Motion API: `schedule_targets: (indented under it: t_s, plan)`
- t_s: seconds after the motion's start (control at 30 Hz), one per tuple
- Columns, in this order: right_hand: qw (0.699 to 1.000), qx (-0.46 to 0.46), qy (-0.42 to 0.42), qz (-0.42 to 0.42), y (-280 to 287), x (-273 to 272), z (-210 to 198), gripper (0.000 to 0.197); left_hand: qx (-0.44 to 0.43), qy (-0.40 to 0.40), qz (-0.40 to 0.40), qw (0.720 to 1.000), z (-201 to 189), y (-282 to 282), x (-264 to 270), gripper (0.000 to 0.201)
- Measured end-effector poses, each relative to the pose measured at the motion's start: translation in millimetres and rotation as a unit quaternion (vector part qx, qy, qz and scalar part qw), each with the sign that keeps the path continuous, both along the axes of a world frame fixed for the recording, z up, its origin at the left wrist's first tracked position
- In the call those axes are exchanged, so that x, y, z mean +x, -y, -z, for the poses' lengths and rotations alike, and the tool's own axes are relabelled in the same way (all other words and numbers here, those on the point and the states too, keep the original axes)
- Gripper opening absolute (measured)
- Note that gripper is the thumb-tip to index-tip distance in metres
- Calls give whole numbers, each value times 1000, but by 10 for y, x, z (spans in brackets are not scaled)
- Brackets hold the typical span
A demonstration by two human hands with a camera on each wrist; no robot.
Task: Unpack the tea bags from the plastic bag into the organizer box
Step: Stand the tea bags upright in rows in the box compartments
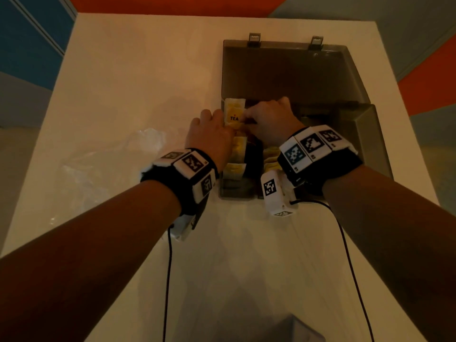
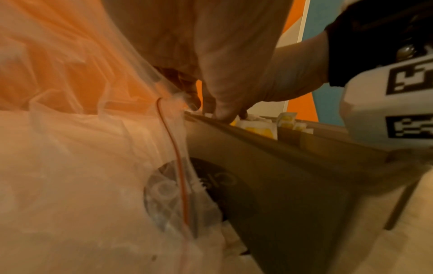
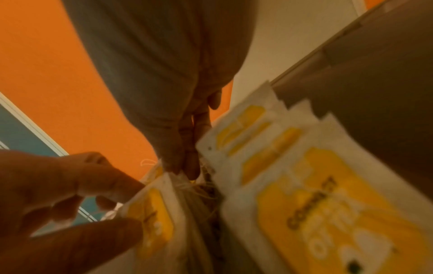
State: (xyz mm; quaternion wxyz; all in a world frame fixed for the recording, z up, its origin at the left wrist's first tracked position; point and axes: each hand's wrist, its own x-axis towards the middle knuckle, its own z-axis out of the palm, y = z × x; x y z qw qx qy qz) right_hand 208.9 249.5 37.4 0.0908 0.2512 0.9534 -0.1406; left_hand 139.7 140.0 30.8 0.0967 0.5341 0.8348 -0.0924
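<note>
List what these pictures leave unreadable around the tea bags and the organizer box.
- Head view: the near compartments of the smoky translucent organizer box are covered by the left hand, right hand and wristbands.
- Right wrist view: print on the yellow-and-white tea bags is blurred.
- Left wrist view: the crumpled clear plastic bag veils the table.

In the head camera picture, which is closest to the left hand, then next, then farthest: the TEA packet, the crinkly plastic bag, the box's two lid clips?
1. TEA packet: touching the left hand, on its right.
2. Plastic bag: on the table, to its left.
3. Lid clips: farthest, at the open lid's far edge.
</note>
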Motion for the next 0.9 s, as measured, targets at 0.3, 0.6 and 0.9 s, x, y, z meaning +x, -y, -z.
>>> schedule_targets:
  t_s: [0.3,0.6,0.9]
  plan:
    - [999,26,-21,9,-28,-26,30,27,-9,9,24,1000,1,11,10,30]
    - [999,-18,-1,37,-19,27,83,25,-38,-8,67,997,-131,142,82,30]
    - [998,2,-33,54,-120,53,-11,29,-9,8,65,998,-115,113,-2,36]
